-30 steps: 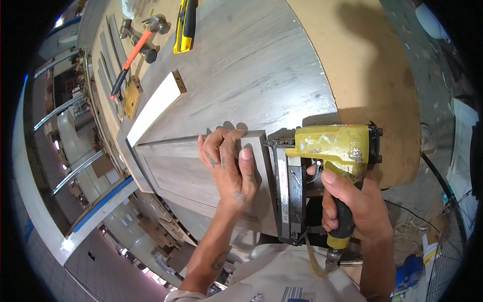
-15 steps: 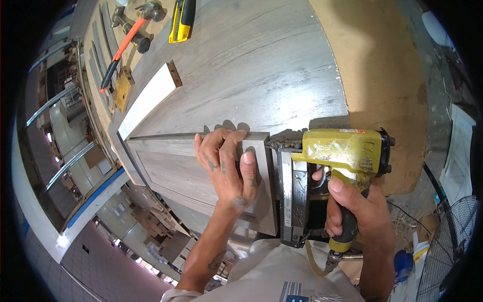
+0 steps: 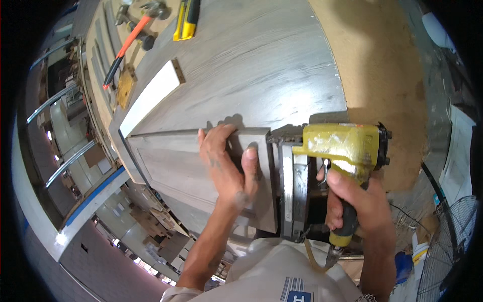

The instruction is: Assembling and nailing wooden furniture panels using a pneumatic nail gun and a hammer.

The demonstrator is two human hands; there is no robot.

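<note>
My left hand [image 3: 227, 163] presses flat on the right end of a grey wood-grain panel [image 3: 173, 166] that stands on a larger grey board [image 3: 251, 65], with my fingers curled over the panel's top edge. My right hand [image 3: 352, 201] grips the handle of a yellow pneumatic nail gun [image 3: 342, 151]. The gun's metal nose and magazine [image 3: 289, 186] sit against the panel's right end, just beside my left thumb.
A white strip of board [image 3: 151, 95] lies on the large board to the upper left. A red-handled tool [image 3: 123, 48] and a yellow tool [image 3: 187, 20] rest at the far edge. Brown fibreboard [image 3: 382, 75] lies to the right, and a fan [image 3: 450, 241] stands at the lower right.
The view has shifted slightly, so the tools at the far edge sit higher in the picture. Both hands, the panel and the nail gun keep the same position relative to each other.
</note>
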